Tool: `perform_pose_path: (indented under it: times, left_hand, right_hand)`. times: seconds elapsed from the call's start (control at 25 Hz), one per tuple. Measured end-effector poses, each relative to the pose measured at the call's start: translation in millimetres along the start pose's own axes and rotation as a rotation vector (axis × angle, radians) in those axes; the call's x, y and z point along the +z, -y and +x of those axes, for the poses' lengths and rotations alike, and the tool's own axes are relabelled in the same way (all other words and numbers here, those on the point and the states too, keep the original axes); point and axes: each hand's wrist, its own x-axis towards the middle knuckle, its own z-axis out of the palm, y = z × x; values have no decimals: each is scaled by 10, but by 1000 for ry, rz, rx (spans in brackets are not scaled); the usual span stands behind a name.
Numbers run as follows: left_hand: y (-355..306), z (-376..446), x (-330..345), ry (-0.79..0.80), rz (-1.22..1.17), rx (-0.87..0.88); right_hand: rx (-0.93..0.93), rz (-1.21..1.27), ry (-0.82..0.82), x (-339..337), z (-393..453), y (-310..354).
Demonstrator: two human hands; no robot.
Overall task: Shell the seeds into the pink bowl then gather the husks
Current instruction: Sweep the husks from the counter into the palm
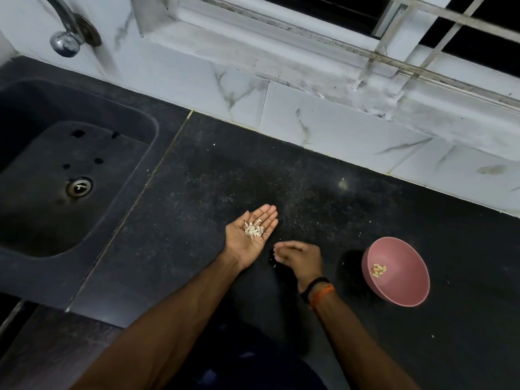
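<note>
My left hand [250, 235] lies palm up over the dark counter, fingers straight, with a small heap of pale husks [254, 229] on the palm. Just to its right, my right hand [298, 256] hovers low over the counter with its fingers curled together; a few husk bits [273, 258] show at the fingertips, and I cannot tell whether they are pinched. The pink bowl [405, 288] stands to the right of that hand, tilted in this wide view, with several shelled seeds [379, 270] inside.
The black granite counter [197, 192] carries scattered husk flecks. A dark sink [70, 170] with a drain is sunk in at the left, a chrome tap [66, 38] above it. White marble tiles and a barred window run along the back.
</note>
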Motion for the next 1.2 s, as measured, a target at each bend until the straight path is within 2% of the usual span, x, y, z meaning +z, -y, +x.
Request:
perform_pose_path:
  times: [0.04, 0.08, 0.16, 0.24, 0.36, 0.4, 0.64, 0.72, 0.84, 1.0, 1.12, 1.2]
  left_hand:
    - [-2, -2, -3, 3, 0, -5]
    - [-5, -4, -7, 3, 1, -13]
    - [-2, -29, 4, 12, 8, -38]
    - [5, -58, 44, 29, 21, -77]
    - [26, -78, 118, 41, 83, -108]
    - [29, -83, 135, 49, 100, -106]
    - [26, -160, 175, 73, 75, -74]
    - [21, -161, 173, 65, 59, -78]
    - [16, -148, 171, 42, 42, -97]
    - [42, -168, 194, 12, 44, -94]
    - [45, -167, 187, 3, 55, -82]
    - [41, -167, 187, -7, 82, -87]
  right_hand:
    - [86, 240, -6, -11, -14, 68]
    - [113, 362, -1, -27, -15, 141]
    - [64, 413, 55, -45, -19, 298]
    - [-75, 245, 102, -22, -8, 437]
    - [-373, -383, 87, 19, 49, 589]
    - [-457, -521, 84, 26, 55, 644]
    - [-702, -867, 64, 67, 16, 812]
    - [-733, -945, 85, 62, 27, 830]
    - [-749, -933, 159, 49, 19, 862]
    - [-781, -972, 90, 67, 16, 844]
    - [-750, -915, 178, 52, 0, 835]
    - [-768, -920, 161, 39, -7, 844]
